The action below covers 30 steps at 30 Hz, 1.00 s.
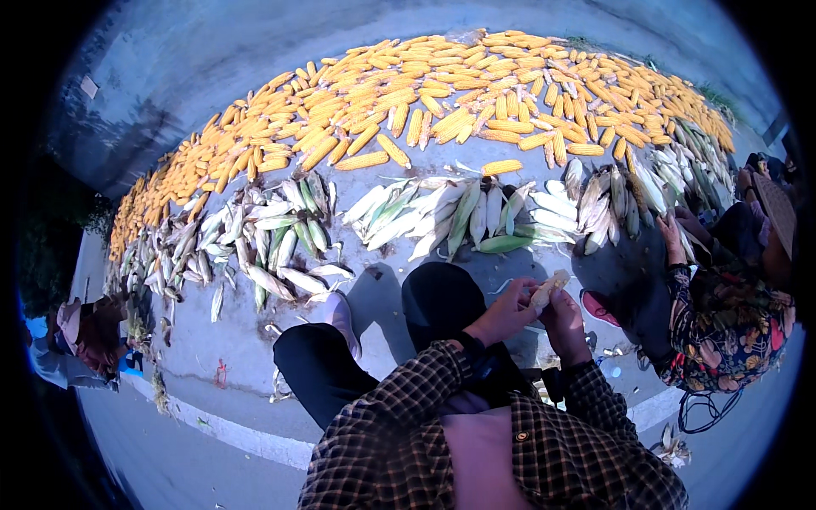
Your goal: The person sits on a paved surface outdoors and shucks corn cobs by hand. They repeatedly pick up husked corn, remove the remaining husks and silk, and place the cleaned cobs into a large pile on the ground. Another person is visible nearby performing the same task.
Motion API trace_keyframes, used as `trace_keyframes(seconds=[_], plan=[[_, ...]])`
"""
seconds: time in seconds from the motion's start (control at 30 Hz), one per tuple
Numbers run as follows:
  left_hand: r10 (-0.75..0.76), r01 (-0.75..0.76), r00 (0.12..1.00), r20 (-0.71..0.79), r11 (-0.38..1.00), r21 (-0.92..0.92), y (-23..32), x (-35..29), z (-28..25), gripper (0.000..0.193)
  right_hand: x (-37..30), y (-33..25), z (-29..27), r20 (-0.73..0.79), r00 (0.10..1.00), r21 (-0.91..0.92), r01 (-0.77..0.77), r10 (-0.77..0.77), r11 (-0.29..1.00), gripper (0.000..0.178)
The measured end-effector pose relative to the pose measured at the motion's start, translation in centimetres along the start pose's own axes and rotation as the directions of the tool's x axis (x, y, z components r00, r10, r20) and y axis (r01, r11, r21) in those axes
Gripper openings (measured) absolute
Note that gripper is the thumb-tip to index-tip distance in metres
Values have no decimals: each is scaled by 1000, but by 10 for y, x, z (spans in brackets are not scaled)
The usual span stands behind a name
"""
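Above my knees, both hands meet at a small pale ear of corn (551, 287), whitish and rough, tilted up to the right. My left hand (508, 313) closes its fingers on the lower left side of the ear. Around its right side wraps my right hand (563, 325), with its thumb near the upper part. Fingers cover much of the ear's lower end. Just beyond my knees lie unhusked ears (450, 212) in pale and green husks. Farther off spreads a wide bed of bare yellow corn cobs (425, 85) on the concrete.
At the right sits a person in a flowered top (722, 331), one hand at the husked heap. Another person (89, 336) is at the far left edge. A dark cable loop (710, 416) and loose husks (671, 446) lie on the ground. A white line (246, 438) crosses the pavement.
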<state>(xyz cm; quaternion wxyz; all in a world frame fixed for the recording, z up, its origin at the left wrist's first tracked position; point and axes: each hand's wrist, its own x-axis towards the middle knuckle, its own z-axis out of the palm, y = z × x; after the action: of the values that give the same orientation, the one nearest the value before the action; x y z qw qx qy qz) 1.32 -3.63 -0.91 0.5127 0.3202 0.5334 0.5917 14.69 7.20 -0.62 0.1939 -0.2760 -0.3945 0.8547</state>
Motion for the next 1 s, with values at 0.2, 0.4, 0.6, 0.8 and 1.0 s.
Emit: trace_keyframes(seconds=[0.2,0.4,0.6,0.8,1.0], plan=[[-61,68,996,-61,989,128,4,-10,-7,34,-5,17,-62,-277,940,-129,-242,199,962,35],[-52,55,998,-32,994,92,13,-4,-3,18,-11,71,-166,-340,768,-466,-638,542,612,33],[-143,146,987,-77,989,30,17,-9,-7,21,66,-84,43,181,965,-222,230,-192,948,57],[-142,142,987,-73,990,-4,20,-8,-6,22,58,-75,39,146,976,-511,214,-161,833,23],[-140,143,989,-50,987,68,13,-4,-7,22,14,3,-33,-118,993,-446,-72,21,892,24]])
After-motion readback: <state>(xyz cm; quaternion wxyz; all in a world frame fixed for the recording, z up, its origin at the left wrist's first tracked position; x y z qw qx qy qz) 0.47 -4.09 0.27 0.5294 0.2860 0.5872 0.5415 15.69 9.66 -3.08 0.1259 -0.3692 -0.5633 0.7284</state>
